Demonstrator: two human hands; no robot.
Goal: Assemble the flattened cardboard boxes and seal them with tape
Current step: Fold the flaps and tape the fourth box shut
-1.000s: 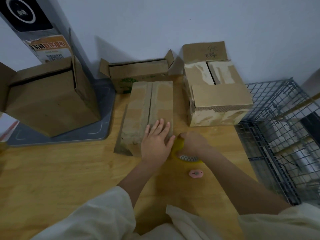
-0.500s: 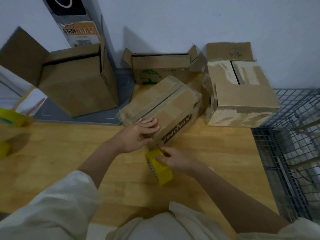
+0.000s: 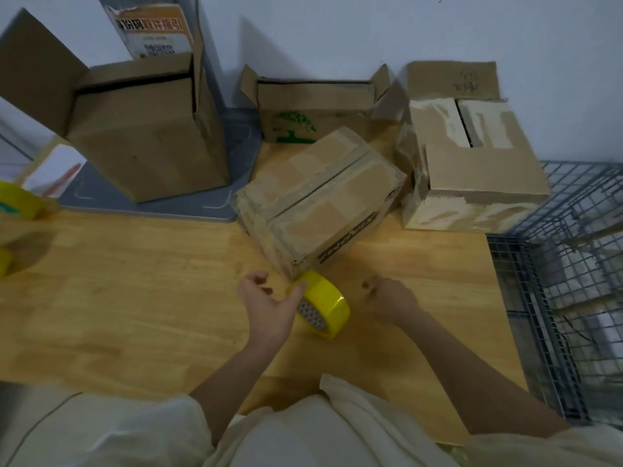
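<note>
My left hand (image 3: 269, 308) is touching the yellow tape (image 3: 322, 303) with its fingertips, fingers loosely curved, not gripping it. The tape is standing on edge on the table (image 3: 135, 298), just in front of the near corner of the closed box (image 3: 323, 200). My right hand (image 3: 391, 298) is hovering just right of the tape, fingers loosely curled and holding nothing. The box is sitting askew toward the table's far edge, between a tall open box (image 3: 145, 136) and a torn box (image 3: 472, 163).

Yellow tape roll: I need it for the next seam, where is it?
The yellow tape roll sits on the wooden table just in front of the taped box, between both hands; the left hand touches it.
</note>
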